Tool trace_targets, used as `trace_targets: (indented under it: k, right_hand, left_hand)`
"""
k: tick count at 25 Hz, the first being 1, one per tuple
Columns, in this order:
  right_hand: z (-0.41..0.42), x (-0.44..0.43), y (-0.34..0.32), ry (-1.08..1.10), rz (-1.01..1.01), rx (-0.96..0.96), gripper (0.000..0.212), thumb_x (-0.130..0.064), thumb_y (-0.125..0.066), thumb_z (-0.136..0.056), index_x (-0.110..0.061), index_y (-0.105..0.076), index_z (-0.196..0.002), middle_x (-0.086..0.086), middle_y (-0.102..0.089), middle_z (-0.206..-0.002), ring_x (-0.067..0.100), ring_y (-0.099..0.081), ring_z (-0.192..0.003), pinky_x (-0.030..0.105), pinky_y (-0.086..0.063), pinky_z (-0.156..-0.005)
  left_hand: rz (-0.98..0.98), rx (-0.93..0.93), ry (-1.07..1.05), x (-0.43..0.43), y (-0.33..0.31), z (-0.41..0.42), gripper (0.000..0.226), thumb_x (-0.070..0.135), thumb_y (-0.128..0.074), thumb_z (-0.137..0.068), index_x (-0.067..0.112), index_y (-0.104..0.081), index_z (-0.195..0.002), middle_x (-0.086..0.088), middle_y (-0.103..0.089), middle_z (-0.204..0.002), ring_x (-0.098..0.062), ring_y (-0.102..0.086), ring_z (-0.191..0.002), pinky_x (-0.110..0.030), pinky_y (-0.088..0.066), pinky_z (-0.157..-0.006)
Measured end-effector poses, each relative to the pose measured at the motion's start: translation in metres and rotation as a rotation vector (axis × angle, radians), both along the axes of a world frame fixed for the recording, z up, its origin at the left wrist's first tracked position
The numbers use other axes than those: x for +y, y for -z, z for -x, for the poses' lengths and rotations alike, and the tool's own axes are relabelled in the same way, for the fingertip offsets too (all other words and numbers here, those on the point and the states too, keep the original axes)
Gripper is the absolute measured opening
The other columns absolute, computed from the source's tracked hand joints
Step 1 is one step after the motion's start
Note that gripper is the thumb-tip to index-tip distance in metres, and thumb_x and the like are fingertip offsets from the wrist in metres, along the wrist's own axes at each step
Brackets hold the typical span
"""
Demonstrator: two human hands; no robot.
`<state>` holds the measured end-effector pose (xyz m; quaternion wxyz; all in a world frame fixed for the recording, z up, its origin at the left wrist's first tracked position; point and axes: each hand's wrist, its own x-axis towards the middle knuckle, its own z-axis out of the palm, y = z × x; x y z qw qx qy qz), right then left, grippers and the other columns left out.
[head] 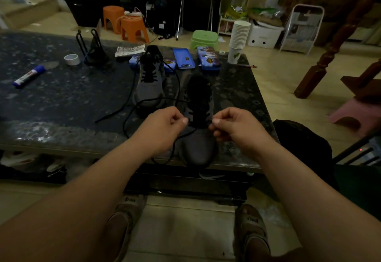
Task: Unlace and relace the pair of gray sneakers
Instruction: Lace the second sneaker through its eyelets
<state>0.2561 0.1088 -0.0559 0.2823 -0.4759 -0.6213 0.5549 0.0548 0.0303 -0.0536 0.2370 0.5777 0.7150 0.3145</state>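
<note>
Two gray sneakers stand on the dark speckled table (61, 97). The near sneaker (199, 148) points its toe at me at the table's front edge. My left hand (162, 129) and my right hand (237, 127) sit either side of its tongue, each pinching a part of its black lace (160, 159) between thumb and finger. The lace loops loosely over the table edge and to the left. The far sneaker (150, 88) stands behind to the left, its black lace (117, 110) partly threaded, with loose ends trailing on the table.
On the table lie a blue marker (28, 76), a tape roll (72, 59), a black wire stand (93, 49), several blue cases (183, 58) and a stack of paper cups (238, 39). Stools and clutter fill the floor beyond. A dark bag (303, 144) sits at the right.
</note>
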Motion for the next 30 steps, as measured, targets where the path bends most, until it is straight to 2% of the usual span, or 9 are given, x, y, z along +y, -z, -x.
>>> trace_targets:
  k: [4,7,10,15,18,21,23,26,30]
  right_hand:
    - [0.014,0.0,0.004,-0.068,-0.101,-0.026,0.005,-0.009,-0.071,-0.096,-0.006,-0.074,-0.099,0.015,-0.073,-0.084,0.012,-0.065,-0.07,0.023,-0.055,-0.065]
    - [0.025,0.01,0.007,-0.078,-0.085,0.006,0.006,-0.01,-0.069,-0.097,-0.012,-0.075,-0.097,0.017,-0.075,-0.091,0.011,-0.066,-0.073,0.023,-0.056,-0.067]
    - [0.029,0.023,0.006,-0.025,-0.083,0.034,0.009,-0.007,-0.066,-0.099,-0.012,-0.072,-0.101,0.019,-0.075,-0.095,0.013,-0.068,-0.074,0.023,-0.057,-0.068]
    - [0.033,0.045,-0.007,-0.04,-0.215,-0.012,0.008,-0.022,-0.065,-0.101,-0.016,-0.069,-0.105,0.007,-0.077,-0.089,0.011,-0.068,-0.075,0.027,-0.055,-0.071]
    - [0.023,0.083,-0.018,0.024,-0.384,-0.168,0.024,-0.036,-0.066,-0.1,-0.029,-0.066,-0.122,-0.011,-0.072,-0.115,0.001,-0.065,-0.103,0.025,-0.05,-0.092]
    - [0.031,0.099,-0.02,-0.221,-0.499,-0.393,0.035,-0.038,-0.07,-0.097,-0.027,-0.066,-0.129,-0.008,-0.056,-0.14,0.005,-0.051,-0.129,0.019,-0.039,-0.106]
    - [0.04,0.1,-0.025,-0.255,-0.596,-0.387,0.022,-0.036,-0.072,-0.095,-0.018,-0.07,-0.108,-0.001,-0.064,-0.126,0.006,-0.056,-0.117,0.021,-0.043,-0.097]
    - [0.048,0.095,-0.025,-0.244,-0.639,-0.339,0.022,-0.034,-0.071,-0.096,-0.013,-0.064,-0.094,0.001,-0.067,-0.089,0.004,-0.058,-0.078,0.019,-0.044,-0.068]
    - [0.054,0.093,-0.013,-0.147,-0.616,-0.373,0.024,-0.044,-0.067,-0.097,-0.021,-0.063,-0.094,-0.005,-0.066,-0.084,0.008,-0.062,-0.078,0.029,-0.049,-0.068]
  left_hand:
    - [0.003,-0.195,0.171,0.018,0.005,-0.012,0.026,0.026,-0.064,-0.1,0.028,-0.058,-0.125,0.011,-0.066,-0.107,-0.004,-0.063,-0.082,-0.031,-0.056,-0.082]
    - [0.0,-0.219,0.156,0.036,0.006,-0.012,0.004,0.026,-0.062,-0.102,0.028,-0.064,-0.105,0.008,-0.068,-0.09,-0.003,-0.063,-0.077,-0.03,-0.052,-0.074]
    - [0.007,-0.086,0.109,0.045,0.011,-0.004,0.014,0.03,-0.061,-0.102,0.028,-0.061,-0.089,0.007,-0.06,-0.073,-0.004,-0.051,-0.061,-0.028,-0.041,-0.06]
    - [0.099,-0.241,0.105,0.05,0.012,0.003,0.013,0.026,-0.054,-0.106,0.023,-0.058,-0.093,0.0,-0.067,-0.074,-0.009,-0.059,-0.059,-0.028,-0.051,-0.055]
    - [0.062,-0.211,0.085,0.047,0.02,0.009,0.013,0.025,-0.055,-0.105,0.024,-0.059,-0.093,-0.001,-0.068,-0.078,-0.014,-0.066,-0.066,-0.038,-0.06,-0.067]
    - [0.001,-0.084,0.104,0.046,0.025,0.009,0.014,0.026,-0.059,-0.102,0.028,-0.057,-0.088,0.003,-0.062,-0.081,-0.017,-0.063,-0.077,-0.048,-0.056,-0.078]
    - [-0.095,-0.044,0.103,0.046,0.026,0.008,0.012,0.023,-0.06,-0.101,0.025,-0.056,-0.089,0.007,-0.054,-0.089,-0.013,-0.056,-0.082,-0.046,-0.051,-0.082]
    - [-0.2,0.02,0.151,0.044,0.028,0.005,0.01,0.022,-0.06,-0.1,0.024,-0.055,-0.092,0.009,-0.047,-0.096,-0.012,-0.053,-0.086,-0.045,-0.049,-0.082]
    - [-0.207,0.048,0.156,0.043,0.032,0.0,0.009,0.023,-0.059,-0.101,0.023,-0.055,-0.093,0.009,-0.047,-0.097,-0.011,-0.053,-0.085,-0.042,-0.049,-0.078]
